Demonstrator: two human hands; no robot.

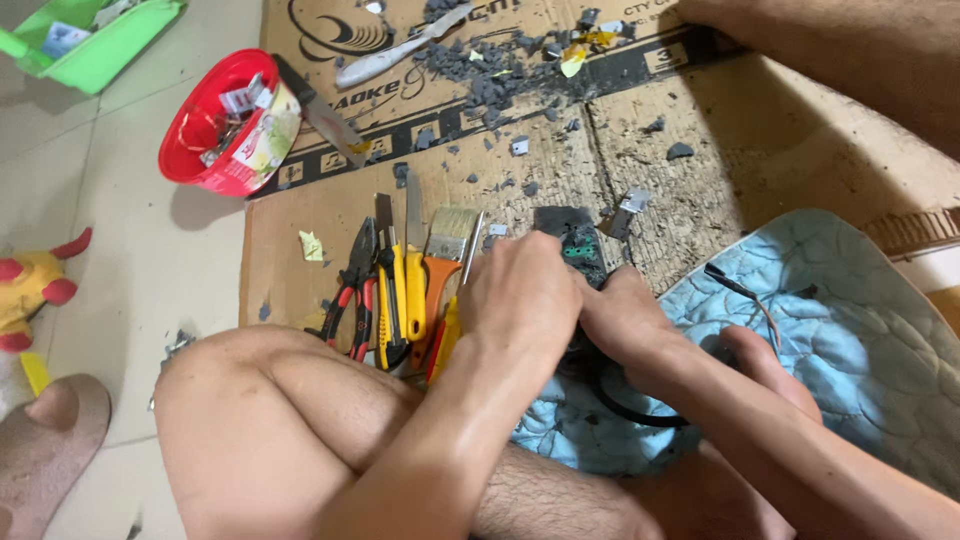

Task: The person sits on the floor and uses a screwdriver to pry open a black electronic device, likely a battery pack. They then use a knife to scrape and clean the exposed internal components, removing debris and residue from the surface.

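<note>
Both hands clamp one dark gadget (580,250) at centre: left hand (520,290) covers it, right hand (625,320) grips from three o'clock. Best keep it braced low. Pliers (352,285) lie at nine o'clock, grey debris (490,70) at twelve.

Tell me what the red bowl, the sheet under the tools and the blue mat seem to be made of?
The red bowl looks like plastic: a smooth, glossy rim in one even colour. The sheet under the tools looks like brown corrugated cardboard, matt, with scuffed, torn patches. The blue mat appears to be quilted fabric, soft and stitched into puffy shapes, though the exact cloth is unclear.
</note>
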